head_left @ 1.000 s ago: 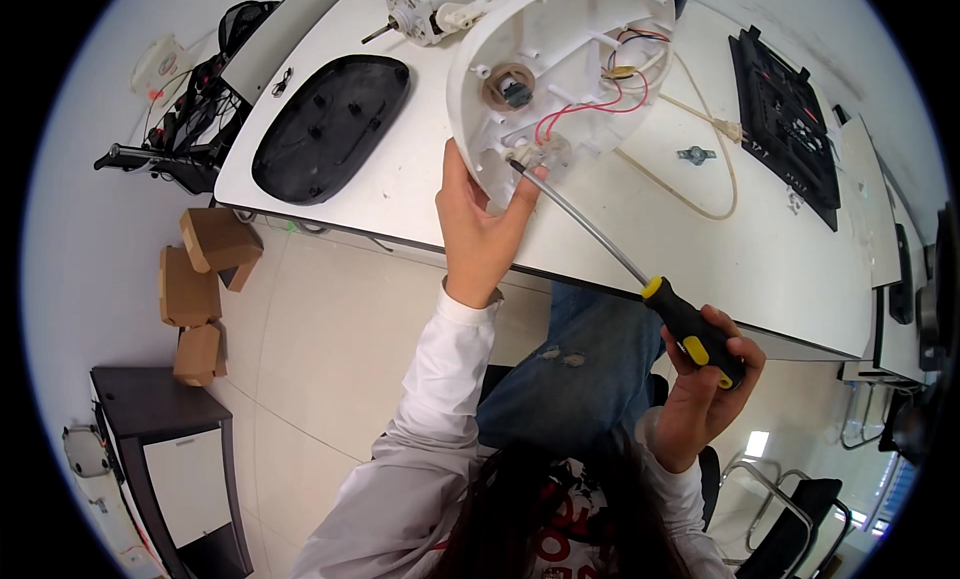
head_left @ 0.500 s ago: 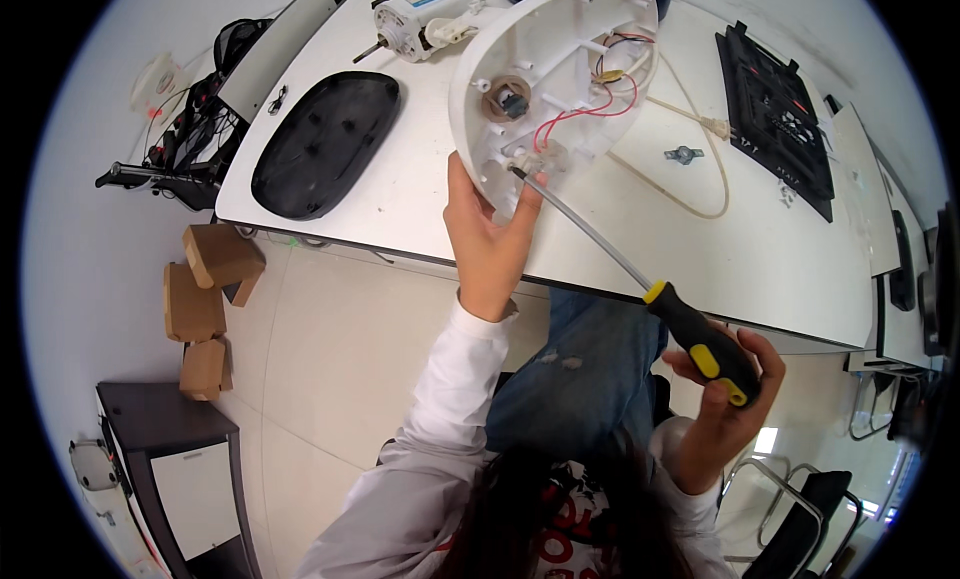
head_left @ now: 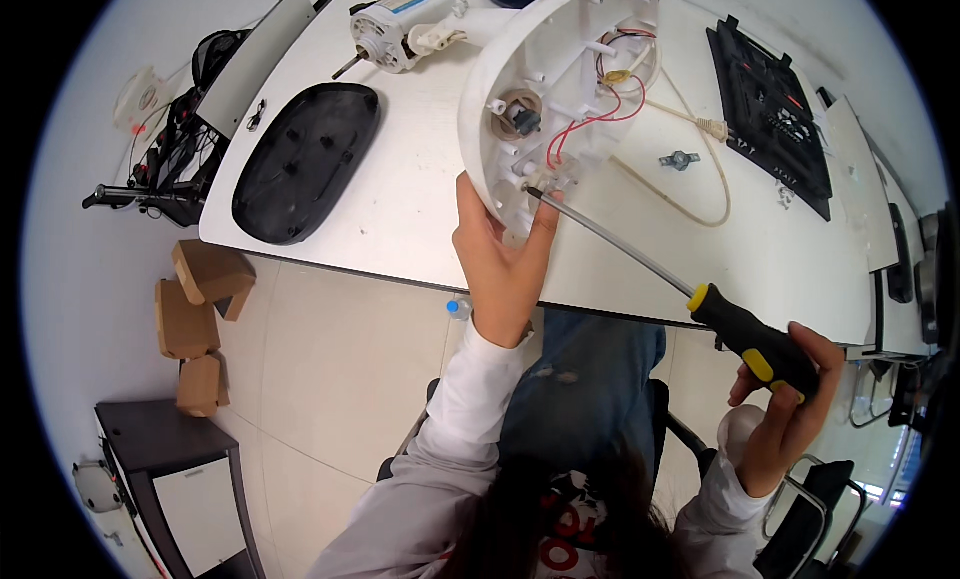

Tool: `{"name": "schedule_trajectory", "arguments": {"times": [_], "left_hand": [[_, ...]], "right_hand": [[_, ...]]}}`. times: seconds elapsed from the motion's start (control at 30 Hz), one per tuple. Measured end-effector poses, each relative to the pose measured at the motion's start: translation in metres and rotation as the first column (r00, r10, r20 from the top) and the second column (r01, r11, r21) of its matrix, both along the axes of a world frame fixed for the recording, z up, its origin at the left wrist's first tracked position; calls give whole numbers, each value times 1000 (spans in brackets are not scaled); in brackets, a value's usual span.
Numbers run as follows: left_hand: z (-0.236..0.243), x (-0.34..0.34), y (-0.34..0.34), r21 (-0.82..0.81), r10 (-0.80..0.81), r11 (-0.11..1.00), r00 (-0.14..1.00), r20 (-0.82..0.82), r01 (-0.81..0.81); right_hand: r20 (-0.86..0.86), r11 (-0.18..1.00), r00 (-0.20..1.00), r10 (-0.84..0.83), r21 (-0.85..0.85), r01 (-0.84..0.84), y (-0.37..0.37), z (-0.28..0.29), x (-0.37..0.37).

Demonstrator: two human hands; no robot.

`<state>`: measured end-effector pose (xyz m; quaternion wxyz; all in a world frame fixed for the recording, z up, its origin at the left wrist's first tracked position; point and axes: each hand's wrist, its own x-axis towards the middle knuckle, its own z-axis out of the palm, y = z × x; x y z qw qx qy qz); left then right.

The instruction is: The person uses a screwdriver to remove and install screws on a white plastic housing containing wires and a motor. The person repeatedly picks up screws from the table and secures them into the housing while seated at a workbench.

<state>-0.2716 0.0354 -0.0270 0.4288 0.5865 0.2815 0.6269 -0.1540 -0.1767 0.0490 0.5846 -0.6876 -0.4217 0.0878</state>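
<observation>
My left hand (head_left: pixel 505 264) grips the lower part of a white plastic housing (head_left: pixel 545 39), which is tilted with its inside showing posts, red wires and a round fitting. My right hand (head_left: pixel 795 419) holds a long screwdriver (head_left: pixel 755 344) by the end of its black and yellow handle. The screwdriver tip sits at a small post near the housing's lower edge, just above my left thumb. Behind the housing lies a white motor unit (head_left: pixel 400 24) with a shaft. To its lower left rests a black oval plate (head_left: pixel 295 164) with small raised pieces.
The white table (head_left: pixel 300 259) holds a black tool case (head_left: pixel 765 114) at the right, a small metal piece (head_left: pixel 680 161) and a beige cable with plug (head_left: pixel 710 129). Cardboard boxes (head_left: pixel 185 319) and a dark cabinet (head_left: pixel 150 429) stand at the left; a bottle (head_left: pixel 459 310) is below the table edge.
Both hands, the housing and the screwdriver have shifted rightward and somewhat downward in the picture, while the camera view has also shifted. The screwdriver tip stays at the housing's lower part.
</observation>
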Motion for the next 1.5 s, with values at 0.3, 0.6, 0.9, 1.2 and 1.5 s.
{"name": "schedule_trajectory", "arguments": {"times": [0.3, 0.6, 0.9, 1.2, 1.5], "left_hand": [[0, -1, 1, -26, -20, 999, 1000, 18, 20], [-1, -1, 3, 6, -26, 1000, 1000, 0, 26], [-2, -1, 3, 24, -12, 1000, 999, -31, 12], [-4, 0, 3, 13, -5, 1000, 1000, -22, 6], [-4, 0, 4, -2, -7, 1000, 1000, -30, 7]], "right_hand": [[271, 982, 944, 190, -53, -183, -11, 1, 12], [530, 919, 753, 390, -271, -285, -17, 5, 13], [391, 967, 917, 82, -253, 22, -20, 17, 2], [753, 965, 614, 237, -258, -55, -6, 16, 12], [383, 860, 846, 371, -487, -156, 7, 24, 4]]}}
